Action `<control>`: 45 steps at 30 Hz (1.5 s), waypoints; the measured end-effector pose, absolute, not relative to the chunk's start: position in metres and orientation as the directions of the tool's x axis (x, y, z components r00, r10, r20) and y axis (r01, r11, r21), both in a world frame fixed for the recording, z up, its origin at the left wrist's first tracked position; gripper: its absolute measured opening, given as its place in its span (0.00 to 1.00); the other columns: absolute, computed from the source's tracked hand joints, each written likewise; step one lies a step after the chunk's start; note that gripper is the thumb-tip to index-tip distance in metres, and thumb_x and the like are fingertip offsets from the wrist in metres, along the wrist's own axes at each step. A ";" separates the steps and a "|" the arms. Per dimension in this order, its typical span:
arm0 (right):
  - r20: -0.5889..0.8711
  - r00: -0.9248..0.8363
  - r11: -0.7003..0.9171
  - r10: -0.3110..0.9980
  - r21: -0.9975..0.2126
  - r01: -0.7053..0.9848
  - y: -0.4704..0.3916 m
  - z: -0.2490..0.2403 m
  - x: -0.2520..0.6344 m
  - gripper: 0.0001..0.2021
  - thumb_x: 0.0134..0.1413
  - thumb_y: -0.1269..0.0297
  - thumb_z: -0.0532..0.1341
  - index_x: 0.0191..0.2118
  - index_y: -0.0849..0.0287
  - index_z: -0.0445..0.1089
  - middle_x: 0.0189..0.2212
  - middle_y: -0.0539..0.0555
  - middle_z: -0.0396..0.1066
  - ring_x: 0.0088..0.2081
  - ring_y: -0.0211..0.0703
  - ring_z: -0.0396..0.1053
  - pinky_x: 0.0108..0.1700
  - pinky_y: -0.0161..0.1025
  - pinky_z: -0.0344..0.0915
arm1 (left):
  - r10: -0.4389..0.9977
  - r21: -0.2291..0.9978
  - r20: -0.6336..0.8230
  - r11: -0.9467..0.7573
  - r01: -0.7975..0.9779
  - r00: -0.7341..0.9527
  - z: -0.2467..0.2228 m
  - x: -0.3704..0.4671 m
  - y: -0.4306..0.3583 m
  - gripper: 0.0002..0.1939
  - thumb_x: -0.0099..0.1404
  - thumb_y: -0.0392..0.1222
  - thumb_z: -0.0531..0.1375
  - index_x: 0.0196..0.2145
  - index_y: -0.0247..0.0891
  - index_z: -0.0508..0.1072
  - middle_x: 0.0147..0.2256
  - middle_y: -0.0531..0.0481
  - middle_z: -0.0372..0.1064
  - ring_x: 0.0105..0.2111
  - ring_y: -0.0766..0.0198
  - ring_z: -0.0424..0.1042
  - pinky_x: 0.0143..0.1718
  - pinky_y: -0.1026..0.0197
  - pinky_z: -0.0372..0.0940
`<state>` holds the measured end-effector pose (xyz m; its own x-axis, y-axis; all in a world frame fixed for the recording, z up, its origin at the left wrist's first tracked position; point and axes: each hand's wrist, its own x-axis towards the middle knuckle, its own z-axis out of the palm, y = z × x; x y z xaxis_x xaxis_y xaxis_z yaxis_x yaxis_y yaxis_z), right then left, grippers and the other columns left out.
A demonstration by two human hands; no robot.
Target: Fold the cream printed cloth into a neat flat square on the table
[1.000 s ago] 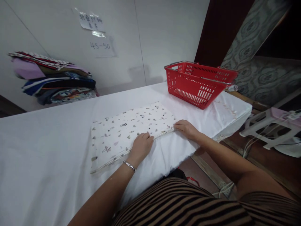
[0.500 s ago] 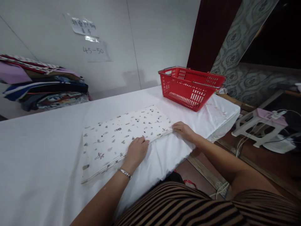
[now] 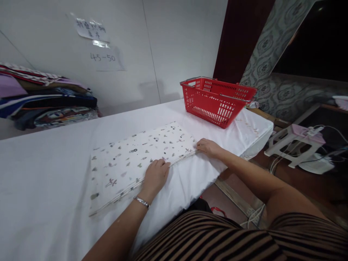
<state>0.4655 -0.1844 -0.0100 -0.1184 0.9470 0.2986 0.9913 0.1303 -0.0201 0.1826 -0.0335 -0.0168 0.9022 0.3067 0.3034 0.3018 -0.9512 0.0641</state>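
Observation:
A folded white cloth with small printed motifs lies flat on the white-covered table, its layered edge toward me. Around the middle of that near edge my left hand is closed, fingers bent over the top layer; a silver bracelet circles the wrist. At the cloth's right near corner my right hand pinches the edge, thumb and fingers together. The undersides of both hands are hidden.
A red shopping basket stands at the table's far right. Stacked folded clothes sit beyond the table at left. Paper notes hang on the wall. Right of the table is a plastic stool with cables.
The whole view has shifted slightly, so everything appears a little further left. Both hands stay at the same places on the cloth's near edge, and the cloth looks unchanged.

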 end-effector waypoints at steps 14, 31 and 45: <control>0.271 -0.207 0.181 0.940 0.117 0.976 -0.181 -0.003 0.464 0.13 0.61 0.72 0.49 0.35 0.61 0.71 0.35 0.59 0.68 0.40 0.47 0.62 0.41 0.43 0.62 | 0.298 0.076 0.340 -0.954 0.290 0.892 -0.019 0.182 -0.033 0.11 0.66 0.37 0.52 0.41 0.39 0.73 0.35 0.46 0.67 0.37 0.58 0.64 0.38 0.56 0.61; 0.332 -0.106 0.106 0.937 0.020 0.994 -0.199 -0.026 0.467 0.15 0.64 0.68 0.49 0.49 0.60 0.69 0.43 0.60 0.70 0.44 0.47 0.65 0.43 0.44 0.66 | 0.306 0.095 0.359 -0.952 0.292 0.882 -0.024 0.181 -0.033 0.09 0.64 0.36 0.54 0.41 0.38 0.72 0.39 0.45 0.68 0.41 0.57 0.65 0.41 0.55 0.62; 0.457 -0.013 0.118 0.889 -0.203 0.972 -0.162 -0.015 0.429 0.16 0.62 0.65 0.52 0.53 0.59 0.66 0.54 0.62 0.65 0.58 0.52 0.59 0.56 0.53 0.59 | 0.301 0.093 0.323 -0.954 0.286 0.897 -0.016 0.181 -0.037 0.10 0.65 0.34 0.53 0.38 0.40 0.73 0.36 0.46 0.68 0.38 0.58 0.64 0.40 0.55 0.60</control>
<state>0.4286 -0.1621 -0.0152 -0.0126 0.8894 0.4569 0.9719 0.1183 -0.2035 0.1806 -0.0368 -0.0161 0.8973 0.3006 0.3234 0.2861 -0.9537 0.0926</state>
